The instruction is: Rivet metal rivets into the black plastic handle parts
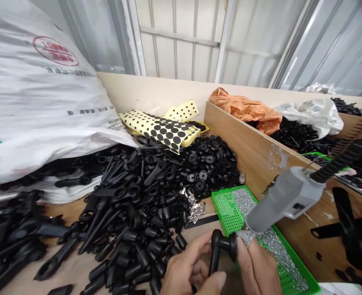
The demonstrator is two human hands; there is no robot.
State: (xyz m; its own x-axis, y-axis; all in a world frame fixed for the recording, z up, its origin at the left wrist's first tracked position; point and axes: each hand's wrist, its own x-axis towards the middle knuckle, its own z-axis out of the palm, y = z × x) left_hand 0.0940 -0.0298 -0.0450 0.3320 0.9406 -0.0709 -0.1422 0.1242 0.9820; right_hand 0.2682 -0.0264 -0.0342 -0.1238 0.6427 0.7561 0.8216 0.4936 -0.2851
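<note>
On the bench (76, 266), left of a wooden divider (248, 151), a white sack (30, 102) slumps over a heap of black handles (116, 213). Beside it, a green tray (226, 205) holds small screws (276, 246). A grey driver (285, 196) hangs over both hands. The left hand (188, 270) and right hand (256, 266) each have their grip pinching one black handle (222, 248) upright at the tray's near edge. Judging by this, hold the handle steady and square under the driver.

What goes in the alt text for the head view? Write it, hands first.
Two bare hands, left hand and right hand, hold a black plastic handle part together at the bottom edge, under a hanging grey power screwdriver. A green tray of small silver screws lies beside them; heaps of black plastic parts and a white sack fill the left.
</note>
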